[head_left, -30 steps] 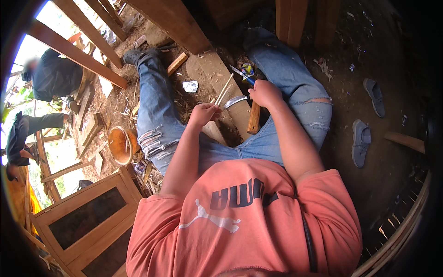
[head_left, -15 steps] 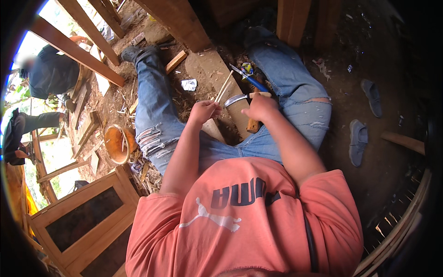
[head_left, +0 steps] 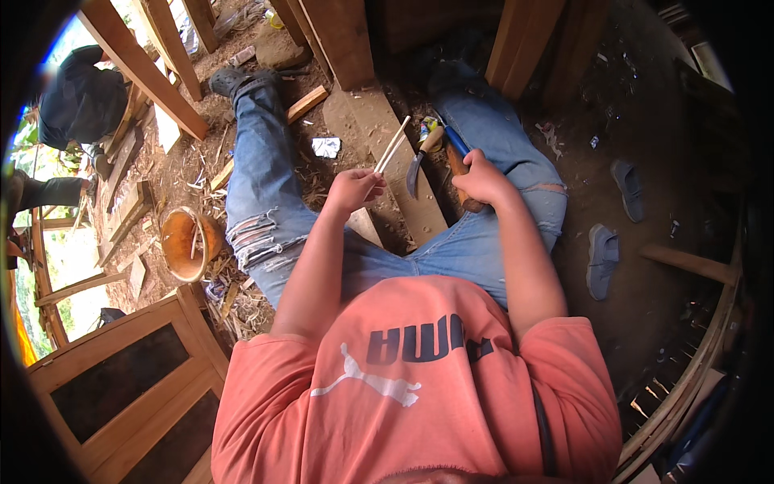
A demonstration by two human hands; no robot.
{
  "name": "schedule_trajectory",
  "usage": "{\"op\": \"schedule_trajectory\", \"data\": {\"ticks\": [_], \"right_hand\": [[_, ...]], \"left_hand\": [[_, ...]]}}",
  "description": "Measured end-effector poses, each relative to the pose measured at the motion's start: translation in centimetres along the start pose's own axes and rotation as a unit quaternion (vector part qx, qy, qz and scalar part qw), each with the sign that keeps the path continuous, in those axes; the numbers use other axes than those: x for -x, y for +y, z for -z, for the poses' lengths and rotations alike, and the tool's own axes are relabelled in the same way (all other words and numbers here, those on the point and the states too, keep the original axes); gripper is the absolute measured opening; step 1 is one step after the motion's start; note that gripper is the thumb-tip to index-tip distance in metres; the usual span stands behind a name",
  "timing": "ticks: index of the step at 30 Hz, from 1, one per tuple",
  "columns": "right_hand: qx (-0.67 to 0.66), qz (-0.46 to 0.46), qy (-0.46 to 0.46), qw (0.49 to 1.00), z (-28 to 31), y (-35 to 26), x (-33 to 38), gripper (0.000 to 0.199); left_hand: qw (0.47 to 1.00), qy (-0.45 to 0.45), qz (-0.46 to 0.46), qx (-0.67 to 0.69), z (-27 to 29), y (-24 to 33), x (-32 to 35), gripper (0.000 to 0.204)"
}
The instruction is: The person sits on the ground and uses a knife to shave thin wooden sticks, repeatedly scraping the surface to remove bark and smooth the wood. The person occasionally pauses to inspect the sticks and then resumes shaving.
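My left hand [head_left: 355, 190] is closed around the lower ends of two thin pale wooden sticks [head_left: 392, 145], which point up and away over the plank. At my right thigh, my right hand [head_left: 481, 177] is closed on the end of a blue-handled tool [head_left: 456, 140]; its far end is hard to make out. Partly under that hand is a brown wooden piece [head_left: 461, 171]. Between my hands, a curved knife [head_left: 415, 173] with a pale wooden handle lies on the plank [head_left: 415, 206], its blade toward me.
Wood shavings and offcuts litter the dirt floor around my legs. An orange bucket [head_left: 187, 246] stands left of my knee, near a wooden panelled frame [head_left: 129, 367]. Wooden posts [head_left: 334, 48] rise ahead. Grey shoes [head_left: 602, 262] lie at right. Another person [head_left: 81, 101] is at far left.
My right hand has let go of the curved knife, which now lies turned with its blade toward me. That hand has moved right onto the blue-handled tool. My left hand still holds the sticks.
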State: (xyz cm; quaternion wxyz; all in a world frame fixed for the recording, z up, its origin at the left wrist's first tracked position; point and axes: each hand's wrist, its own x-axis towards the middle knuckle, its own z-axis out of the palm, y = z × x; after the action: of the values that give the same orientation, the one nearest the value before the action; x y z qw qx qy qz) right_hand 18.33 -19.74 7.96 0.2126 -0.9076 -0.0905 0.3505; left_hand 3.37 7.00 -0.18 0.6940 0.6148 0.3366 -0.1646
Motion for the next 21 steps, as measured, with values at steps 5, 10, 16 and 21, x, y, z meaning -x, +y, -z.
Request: {"op": "schedule_trajectory", "data": {"ticks": [5, 10, 16, 21], "right_hand": [[-0.279, -0.042, -0.072, 0.957, 2.5, 1.0, 2.7, 0.047], [-0.407, -0.036, -0.124, 0.904, 4.9, 2.5, 7.5, 0.040], [-0.495, 0.012, -0.115, 0.861, 5.6, 3.3, 11.7, 0.045], [-0.605, 0.052, -0.148, 0.781, 4.0, 4.6, 10.9, 0.054]], "left_hand": [[1.000, -0.008, -0.012, 0.022, 0.6, -0.1, -0.1, 0.028], [1.000, 0.001, -0.020, -0.017, 0.5, 0.3, 0.0, 0.027], [0.998, 0.035, -0.006, -0.043, 0.4, -0.1, 0.1, 0.024], [0.996, 0.023, 0.004, -0.080, 0.2, 0.1, 0.1, 0.028]]}}
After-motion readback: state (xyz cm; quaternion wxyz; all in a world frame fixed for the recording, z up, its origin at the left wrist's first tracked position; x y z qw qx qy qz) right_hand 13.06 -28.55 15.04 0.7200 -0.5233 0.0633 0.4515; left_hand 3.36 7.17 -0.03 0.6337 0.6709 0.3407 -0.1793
